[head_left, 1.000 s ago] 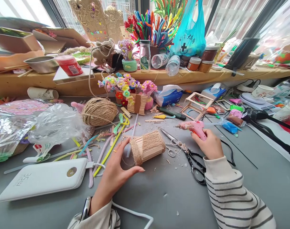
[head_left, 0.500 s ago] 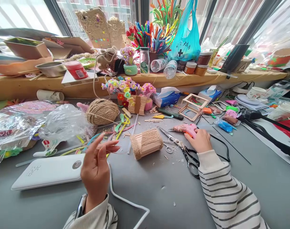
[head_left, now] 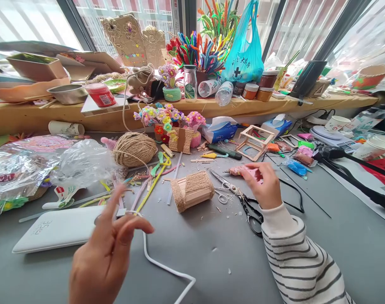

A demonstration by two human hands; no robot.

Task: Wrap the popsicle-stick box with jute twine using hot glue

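A small craft-stick box wound with jute twine (head_left: 192,190) lies on the grey table (head_left: 230,257), untouched. My left hand (head_left: 103,253) hovers raised at the lower left, fingers apart and holding nothing, above a white power bank (head_left: 53,228) and its white cable (head_left: 167,268). My right hand (head_left: 264,185) rests over a pink glue gun (head_left: 239,170), fingers curled loosely above its handle; whether it grips the gun I cannot tell. Scissors (head_left: 243,200) lie between the box and my right hand.
A ball of jute twine (head_left: 134,148), pipe cleaners (head_left: 151,181) and clear plastic bags (head_left: 81,162) lie at the left. Pipe-cleaner flower pots (head_left: 170,122), a stick frame (head_left: 254,141), tissues (head_left: 220,128) and a black hair dryer (head_left: 334,153) stand behind. The wooden sill (head_left: 192,107) is crowded.
My left hand let go of the twine-wound box and pulled back toward me, lifting. The box now lies alone. My right hand loosened over the glue gun.
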